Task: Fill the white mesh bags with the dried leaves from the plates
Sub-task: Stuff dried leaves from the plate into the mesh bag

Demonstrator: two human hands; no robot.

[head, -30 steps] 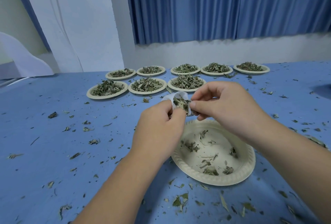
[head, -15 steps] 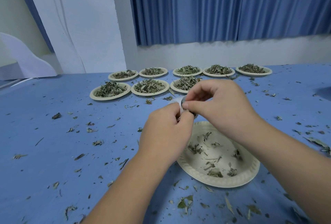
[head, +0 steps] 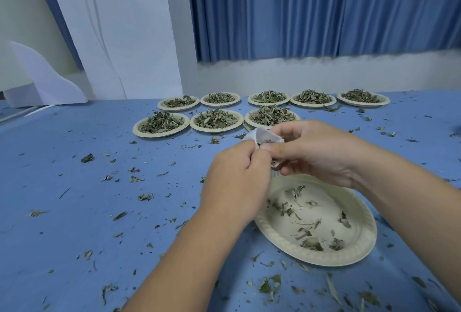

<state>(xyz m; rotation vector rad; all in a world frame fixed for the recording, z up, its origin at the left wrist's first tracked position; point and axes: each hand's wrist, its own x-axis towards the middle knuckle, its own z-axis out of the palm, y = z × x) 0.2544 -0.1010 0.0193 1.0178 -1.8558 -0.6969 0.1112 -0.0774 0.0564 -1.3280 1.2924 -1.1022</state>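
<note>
A small white mesh bag (head: 264, 136) with dried leaves inside is held above the table between both hands. My left hand (head: 234, 182) grips its left side with curled fingers. My right hand (head: 311, 152) pinches the bag's right edge with thumb and fingers. Only the bag's top shows; the rest is hidden by the hands. Below them lies a pale paper plate (head: 349, 254) holding a few scattered dried leaves (head: 309, 243).
Several paper plates heaped with dried leaves (head: 214, 119) stand in two rows at the back of the blue table (head: 74, 212). Leaf bits are strewn over the cloth. Blue curtains and a white wall rise behind; a white sheet (head: 45, 79) stands far left.
The bag's mouth, open a second ago with leaves showing, is now drawn mostly closed between my fingers. Both hands stayed above the near plate's far edge.
</note>
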